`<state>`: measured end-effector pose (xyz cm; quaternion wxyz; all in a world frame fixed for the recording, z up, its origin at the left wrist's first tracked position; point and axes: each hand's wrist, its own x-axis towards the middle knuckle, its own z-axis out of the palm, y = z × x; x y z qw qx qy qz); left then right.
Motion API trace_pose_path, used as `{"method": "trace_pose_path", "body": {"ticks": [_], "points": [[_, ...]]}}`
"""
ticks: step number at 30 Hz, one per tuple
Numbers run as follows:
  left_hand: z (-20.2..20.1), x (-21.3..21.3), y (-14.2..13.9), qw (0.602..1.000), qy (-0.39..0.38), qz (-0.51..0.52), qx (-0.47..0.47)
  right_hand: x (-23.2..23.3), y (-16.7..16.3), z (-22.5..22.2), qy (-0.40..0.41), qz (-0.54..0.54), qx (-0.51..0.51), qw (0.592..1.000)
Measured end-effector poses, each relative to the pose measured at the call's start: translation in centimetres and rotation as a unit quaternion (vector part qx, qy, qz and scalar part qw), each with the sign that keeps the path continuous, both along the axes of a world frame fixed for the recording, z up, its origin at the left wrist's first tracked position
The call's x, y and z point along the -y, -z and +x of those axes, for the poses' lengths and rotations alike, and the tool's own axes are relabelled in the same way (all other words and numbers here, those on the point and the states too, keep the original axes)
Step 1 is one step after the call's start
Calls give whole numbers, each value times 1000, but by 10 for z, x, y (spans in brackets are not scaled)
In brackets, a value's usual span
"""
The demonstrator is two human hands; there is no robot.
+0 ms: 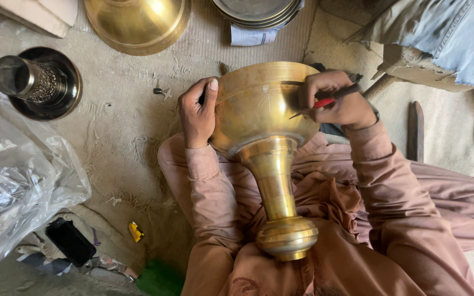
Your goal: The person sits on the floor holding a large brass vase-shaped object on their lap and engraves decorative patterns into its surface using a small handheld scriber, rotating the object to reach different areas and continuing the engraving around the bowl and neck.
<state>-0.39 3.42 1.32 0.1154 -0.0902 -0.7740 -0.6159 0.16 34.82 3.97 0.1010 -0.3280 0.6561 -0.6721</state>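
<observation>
Brass vase [264, 126] on lap; left hand [197, 112] fingers pressed flat; right hand [338, 101] pinching red-handled tool [325, 102]; plates [256, 12] beyond.

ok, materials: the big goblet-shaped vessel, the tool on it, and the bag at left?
Goblet-shaped vessel: looks like brass, golden with a brushed sheen and bright highlights. Tool in the right hand: thin dark metal tip, red grip, probably plastic. Bag: clear, crinkled plastic film. The left hand steadies the bowl.

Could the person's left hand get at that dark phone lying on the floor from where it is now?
Probably yes: the left hand only steadies the brass vase, and bare floor lies between it and the phone.
</observation>
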Motion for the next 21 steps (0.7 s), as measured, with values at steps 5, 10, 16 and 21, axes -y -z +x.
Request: {"method": "trace_pose_path", "body": {"ticks": [5,10,16,21], "points": [[0,1,2,1000,2,5,-11,14,18,29,149,-170,57,972],[-2,1,4,1000,-1,3,-9,26,17,69,301,-100,60,947],[-1,1,2,1000,-6,4,-2,32,5,82,343,-84,56,934],[0,2,2,1000,-7,-1,-1,23,9,82,339,-210,71,914]]}}
